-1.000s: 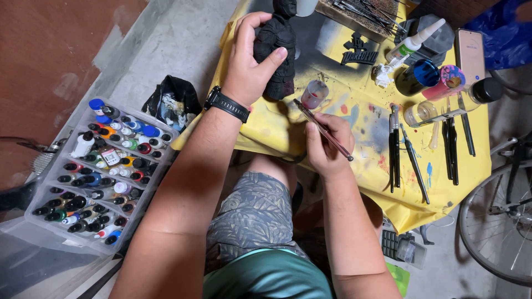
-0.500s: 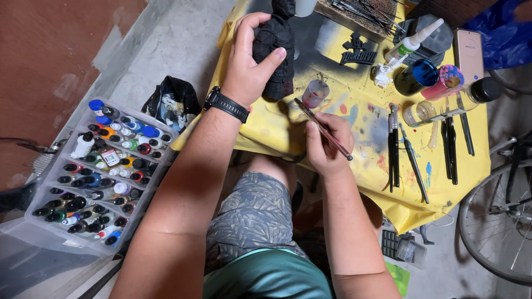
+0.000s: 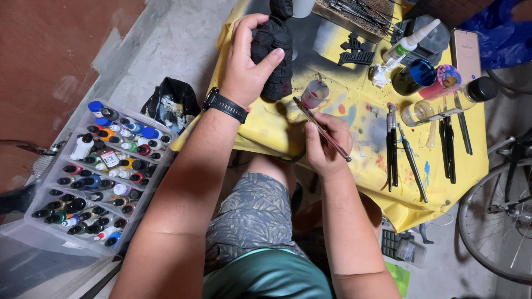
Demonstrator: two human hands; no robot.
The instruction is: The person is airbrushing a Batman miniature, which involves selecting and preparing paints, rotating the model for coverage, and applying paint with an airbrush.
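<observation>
Yellow sheeting covers the tabletop (image 3: 354, 182). At its near edge the right hand (image 3: 327, 145) pinches a thin paintbrush (image 3: 321, 129), fingers closed on the shaft. Just beyond sits a small paint cup (image 3: 315, 93) — a careless sweep of the bristles could tip it. Farther in, toward the left edge, the left hand (image 3: 246, 66) wraps around a dark figurine (image 3: 275, 52) — a loosened hold could topple it onto the cup.

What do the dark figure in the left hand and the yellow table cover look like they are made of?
Figure: looks like moulded resin or plastic coated matt black; its surface is dull and sculpted, with no shine. The material under the coating cannot be told.
Table cover: apparently thin plastic sheet or coated cloth; it drapes and wrinkles at the edge, slightly glossy, spattered with paint.
</observation>
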